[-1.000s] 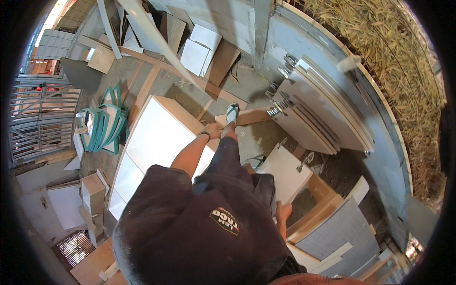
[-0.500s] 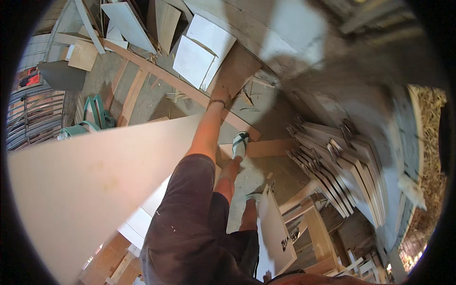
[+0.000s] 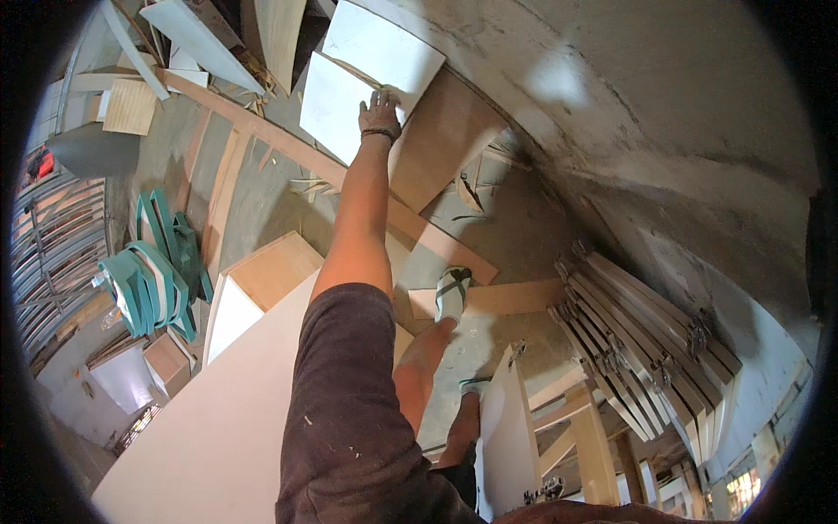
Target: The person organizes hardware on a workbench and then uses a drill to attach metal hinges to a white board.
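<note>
My left hand (image 3: 380,118), with a dark bracelet at the wrist, reaches far forward at the end of a straight arm. Its fingers are apart, back of the hand upward, over a white panel (image 3: 336,109). The fingertips lie near that panel's far edge; whether they press on it I cannot tell. Another white panel (image 3: 375,44) lies just beyond, and a brown board (image 3: 449,131) is under the white ones on the right. A large pale panel (image 3: 209,428) slants beside my left arm, partly hidden by the dark sleeve. My right hand is out of view.
A long wooden strip (image 3: 297,148) crosses the floor ahead of my feet. Several panels with metal hinges (image 3: 646,349) lean against the right wall. Green curved pieces (image 3: 153,279) are stacked at left. A white door-like panel (image 3: 506,437) and a wooden frame (image 3: 589,437) stand nearer.
My left hand has moved from over the brown board onto the white panel, forward and left. The large pale panel now sits lower in view, uncovering the green pieces and a wooden box.
</note>
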